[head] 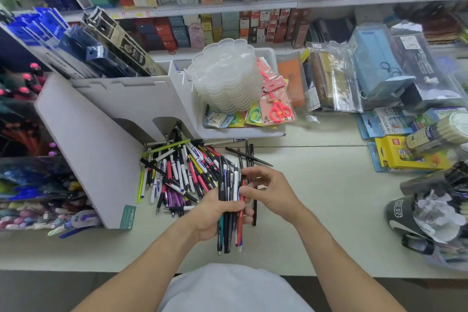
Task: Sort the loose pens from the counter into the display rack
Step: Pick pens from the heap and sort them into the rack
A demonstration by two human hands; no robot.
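A pile of loose pens (182, 170) in many colours lies on the pale counter (316, 185), against the white display rack (101, 139). My left hand (215, 213) grips a bundle of pens (229, 225), dark, teal, white and red, held upright over the counter. My right hand (268, 190) is just right of the bundle, its fingertips pinching a red pen at the bundle's upper right edge. A few thin black pens (249, 157) lie apart behind my hands.
A white bin (243, 132) with stacked clear palettes (228, 76) and carded scissors (277, 106) stands behind the pile. Packaged goods crowd the right side, with a yellow box (402, 153) and a cap (405, 215). Pen trays (33, 185) fill the left.
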